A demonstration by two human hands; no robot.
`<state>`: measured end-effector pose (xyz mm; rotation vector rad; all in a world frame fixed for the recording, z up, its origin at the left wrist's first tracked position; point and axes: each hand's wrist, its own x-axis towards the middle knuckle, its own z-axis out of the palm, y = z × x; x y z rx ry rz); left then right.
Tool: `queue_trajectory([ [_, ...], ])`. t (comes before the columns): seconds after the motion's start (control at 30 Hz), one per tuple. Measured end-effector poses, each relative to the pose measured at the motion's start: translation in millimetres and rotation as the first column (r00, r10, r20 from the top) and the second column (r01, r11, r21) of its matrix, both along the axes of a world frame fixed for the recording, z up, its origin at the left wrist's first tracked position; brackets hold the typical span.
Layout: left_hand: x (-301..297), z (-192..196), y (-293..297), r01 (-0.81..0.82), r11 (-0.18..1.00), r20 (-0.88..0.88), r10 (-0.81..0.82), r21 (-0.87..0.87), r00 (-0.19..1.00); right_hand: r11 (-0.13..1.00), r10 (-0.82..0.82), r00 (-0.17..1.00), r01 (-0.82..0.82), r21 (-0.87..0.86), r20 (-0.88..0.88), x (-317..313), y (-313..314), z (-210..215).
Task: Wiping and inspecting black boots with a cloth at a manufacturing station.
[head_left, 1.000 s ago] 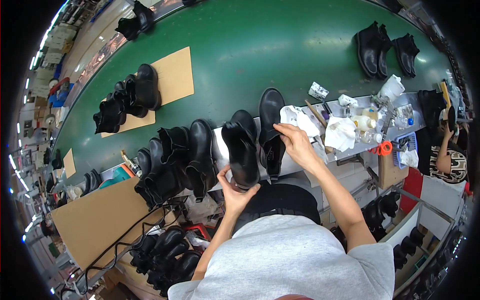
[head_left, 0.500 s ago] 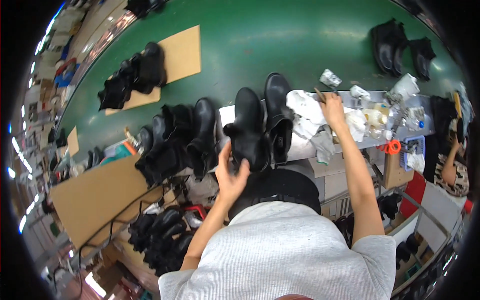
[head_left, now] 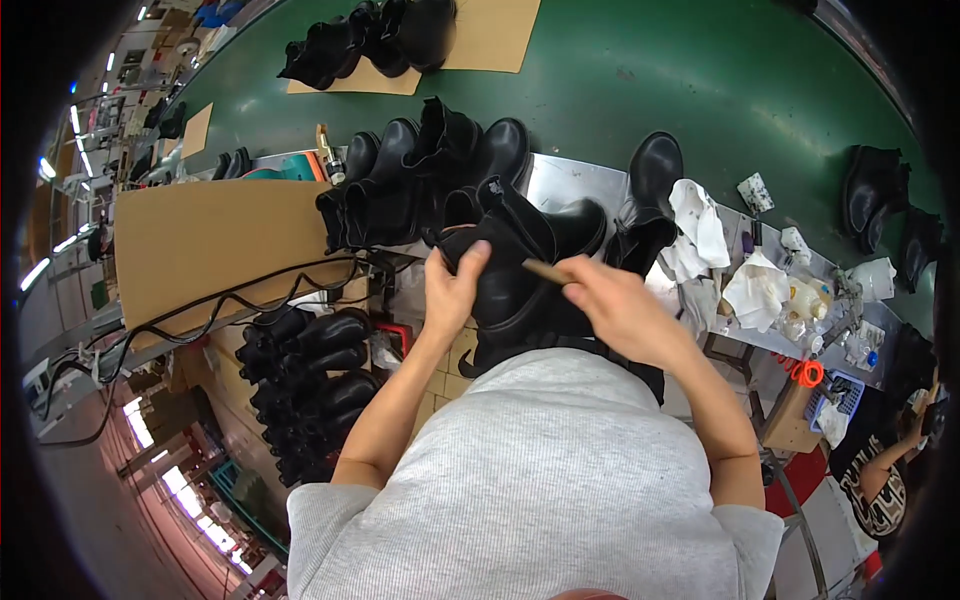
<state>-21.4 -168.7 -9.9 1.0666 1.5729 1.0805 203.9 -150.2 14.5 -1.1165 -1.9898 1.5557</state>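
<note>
My left hand is closed on the shaft of a black ankle boot, which is tilted over with its toe to the right. My right hand pinches a thin tan stick. The stick's tip is at the side of the boot; whether it touches the leather I cannot tell. Another black boot stands just right of it at the bench edge. White cloths lie beyond my right hand.
More black boots crowd the bench to the left, beside a cardboard sheet. Bottles and orange-handled scissors lie at the right. Boots are stacked below on the left. A co-worker's arm shows at far right.
My right hand has come from the cloths to the boot, bringing the tan stick. The boot has been picked up and tipped over in my left hand. The view has turned.
</note>
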Motion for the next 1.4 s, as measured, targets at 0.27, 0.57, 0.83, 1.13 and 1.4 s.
queue_trajectory([
  [0.27,-6.3,-4.7,-2.5,-0.061,0.945,0.358,0.181,-0.320,0.916,0.985,0.170,0.978,-0.166,-0.049,0.117,-32.1,0.0,-18.4],
  [0.57,-10.0,4.6,-2.4,0.127,0.890,0.571,0.166,-0.438,0.804,0.957,0.292,0.932,-0.283,-0.070,0.215,-48.7,12.7,-7.3],
  [0.83,-9.1,7.2,-0.2,0.158,0.870,0.610,0.189,-0.468,0.769,0.952,0.296,0.908,-0.306,-0.016,0.297,-47.2,17.2,-2.3],
  [1.13,-10.6,6.4,-1.0,0.146,0.871,0.632,0.217,-0.470,0.744,0.940,0.313,0.904,-0.339,0.043,0.290,-55.0,15.0,-1.3],
  [1.4,-10.9,7.8,0.1,0.120,0.846,0.629,0.283,-0.519,0.724,0.950,0.264,0.947,-0.288,0.119,0.181,-48.5,11.4,-10.4],
])
